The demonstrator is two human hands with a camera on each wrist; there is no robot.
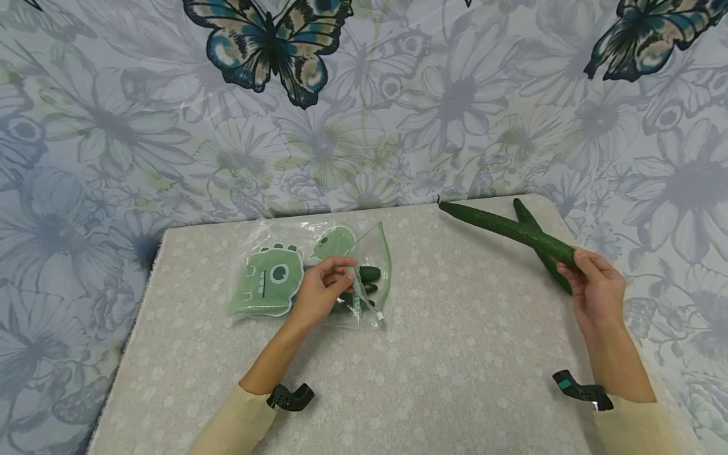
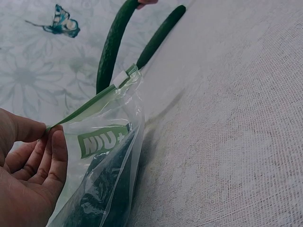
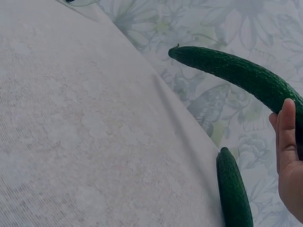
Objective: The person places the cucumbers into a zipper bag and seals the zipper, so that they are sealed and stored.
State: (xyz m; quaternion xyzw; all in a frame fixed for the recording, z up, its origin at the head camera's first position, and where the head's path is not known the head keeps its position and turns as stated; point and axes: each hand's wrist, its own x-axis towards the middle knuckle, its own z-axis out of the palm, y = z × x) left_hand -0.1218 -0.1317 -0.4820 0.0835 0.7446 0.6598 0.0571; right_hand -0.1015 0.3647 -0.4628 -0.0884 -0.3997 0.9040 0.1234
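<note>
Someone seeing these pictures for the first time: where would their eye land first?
Probably on the bold butterflies at the top of the pale flowered backdrop. Next, the long cucumber in the right grip, crossing over a second cucumber on the right of the table. Then the clear bag with green cartoon prints, left of centre, pinched by the left grip.

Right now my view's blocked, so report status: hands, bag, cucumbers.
Left fingers pinching bag at its green edge. Right fingers holding cucumber, raised. Second cucumber lying on table. Nothing visible between held cucumber and bag.
</note>
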